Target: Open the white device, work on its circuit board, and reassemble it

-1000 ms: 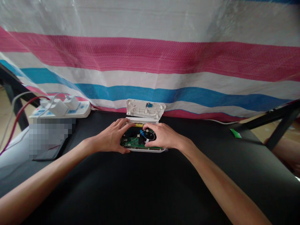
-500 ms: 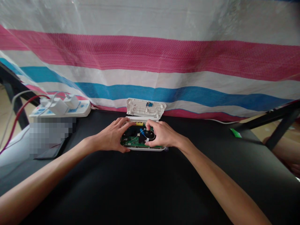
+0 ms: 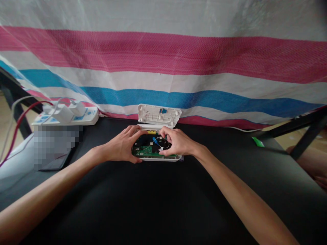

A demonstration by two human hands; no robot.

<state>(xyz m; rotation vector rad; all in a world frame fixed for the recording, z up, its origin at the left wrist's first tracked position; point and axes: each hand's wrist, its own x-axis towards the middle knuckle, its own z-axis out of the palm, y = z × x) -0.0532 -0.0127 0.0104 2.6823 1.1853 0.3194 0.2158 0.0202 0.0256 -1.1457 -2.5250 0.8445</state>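
Observation:
An opened white electronic device (image 3: 155, 159) lies on the black table, its green circuit board (image 3: 145, 150) and black inner parts exposed. My left hand (image 3: 124, 144) is wrapped round the left end of the casing, thumb at the front edge and fingers at the back. Over the right half, my right hand (image 3: 180, 143) has its thumb and curled forefinger at a loop of thin white cable (image 3: 164, 147). Beside that loop sits a blue connector (image 3: 155, 140). Behind the device a ribbed white cover (image 3: 158, 115) leans upright, inner side facing me.
At the back left stands a power strip (image 3: 90, 116) with white plugs, plus red and white cables. A dark flat item (image 3: 61, 163) lies below it, partly blurred out. A green packet (image 3: 258, 142) rests at the right. A striped sheet (image 3: 163, 54) hangs behind the table.
The view has shifted slightly, so the scene sits a little higher. My right thumb and fingers have moved slightly at the cable loop; my left hand keeps its hold on the casing.

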